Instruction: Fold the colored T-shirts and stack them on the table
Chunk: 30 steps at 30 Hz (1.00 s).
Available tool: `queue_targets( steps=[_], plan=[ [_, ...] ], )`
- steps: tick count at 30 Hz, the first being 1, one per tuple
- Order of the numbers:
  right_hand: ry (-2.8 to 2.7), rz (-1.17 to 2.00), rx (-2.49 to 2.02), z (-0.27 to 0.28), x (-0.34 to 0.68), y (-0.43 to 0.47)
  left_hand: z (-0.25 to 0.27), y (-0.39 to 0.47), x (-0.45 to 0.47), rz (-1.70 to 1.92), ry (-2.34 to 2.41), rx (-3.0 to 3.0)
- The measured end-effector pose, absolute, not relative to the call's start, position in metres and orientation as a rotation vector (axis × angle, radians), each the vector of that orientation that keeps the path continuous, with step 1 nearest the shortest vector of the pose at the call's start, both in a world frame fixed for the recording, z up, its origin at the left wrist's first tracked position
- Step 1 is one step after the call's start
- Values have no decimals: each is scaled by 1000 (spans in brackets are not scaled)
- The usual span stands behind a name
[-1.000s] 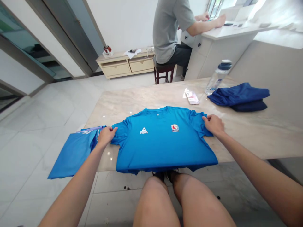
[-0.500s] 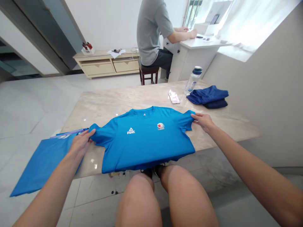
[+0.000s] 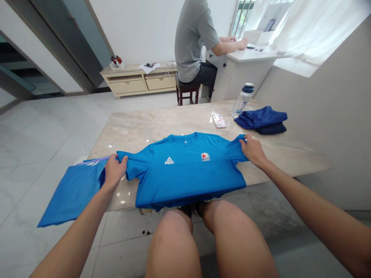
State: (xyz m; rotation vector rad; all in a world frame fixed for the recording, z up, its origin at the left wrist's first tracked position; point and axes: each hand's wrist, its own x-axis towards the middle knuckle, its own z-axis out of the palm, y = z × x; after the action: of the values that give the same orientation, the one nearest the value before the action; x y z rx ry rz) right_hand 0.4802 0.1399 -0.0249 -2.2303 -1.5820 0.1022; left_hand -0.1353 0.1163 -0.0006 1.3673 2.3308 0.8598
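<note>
A blue T-shirt (image 3: 185,173) lies spread out front side up on the marble-look table (image 3: 139,123), its collar facing away from me and its lower part hanging over the near edge. It bears a white PEAK logo on one side of the chest and a round badge with a red star on the other. My left hand (image 3: 114,170) pinches the end of the left-side sleeve. On the opposite side, my right hand (image 3: 252,151) grips the other sleeve's end. Both sleeves are stretched outward.
A blue bag-like piece (image 3: 72,193) hangs over the table's left end. Toward the back right are a phone (image 3: 219,120), a water bottle (image 3: 242,100) and folded dark blue cloth (image 3: 262,119). Beyond, a person (image 3: 193,42) sits on a stool at a white desk (image 3: 249,56).
The fingers of both hands have closed more firmly around the sleeve ends. The camera view has turned slightly left, so everything sits further right in the picture. The shirt stays spread.
</note>
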Motion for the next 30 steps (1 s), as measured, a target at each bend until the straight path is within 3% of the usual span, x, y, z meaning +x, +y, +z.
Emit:
queue_targets(
  steps=[7,12,14,21,25,30],
  plan=[
    [-1747,97,-2147,-7,442,142,20,121,-94,853,2234,1563],
    [-1726,820,-1702,0,394,132,20,113,-33,934,1535,1550],
    [-1694,948,-1629,-7,390,123,8,104,-25,915,1471,1700],
    [-2294,436,-1496,-50,400,103,-46,86,-32,505,1454,2385],
    [-2386,362,-1498,-75,387,107,-64,95,-13,303,1484,2500],
    [-2459,320,-1450,-87,385,121,-79,113,-2,332,1702,2482]
  ],
)
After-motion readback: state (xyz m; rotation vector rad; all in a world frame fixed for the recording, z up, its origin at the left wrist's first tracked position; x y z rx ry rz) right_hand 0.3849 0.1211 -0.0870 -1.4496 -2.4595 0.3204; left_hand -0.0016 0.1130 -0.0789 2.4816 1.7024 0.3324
